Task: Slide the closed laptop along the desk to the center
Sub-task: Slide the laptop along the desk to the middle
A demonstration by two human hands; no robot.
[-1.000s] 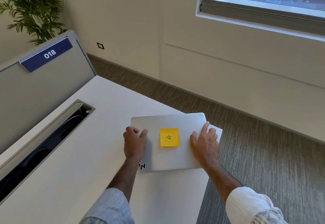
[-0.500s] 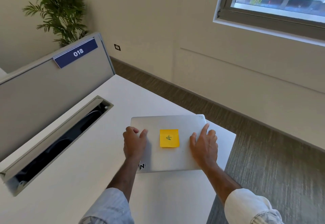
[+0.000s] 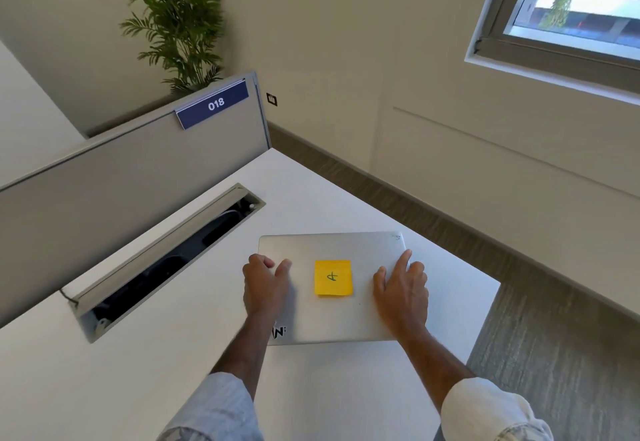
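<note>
A closed silver laptop [image 3: 332,288] lies near the white desk's [image 3: 180,354] right end, left hand [image 3: 265,285] and right hand [image 3: 401,293] pressed flat on its lid, ungripped; pushing evenly toward nine o'clock should keep it square.

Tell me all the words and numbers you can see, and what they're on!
"018": white digits on the blue sign atop the grey divider.
"A": one handwritten mark, likely this letter, on the yellow sticky note on the laptop.
Black sticker at the laptop's near corner: partly hidden, unreadable.
</note>
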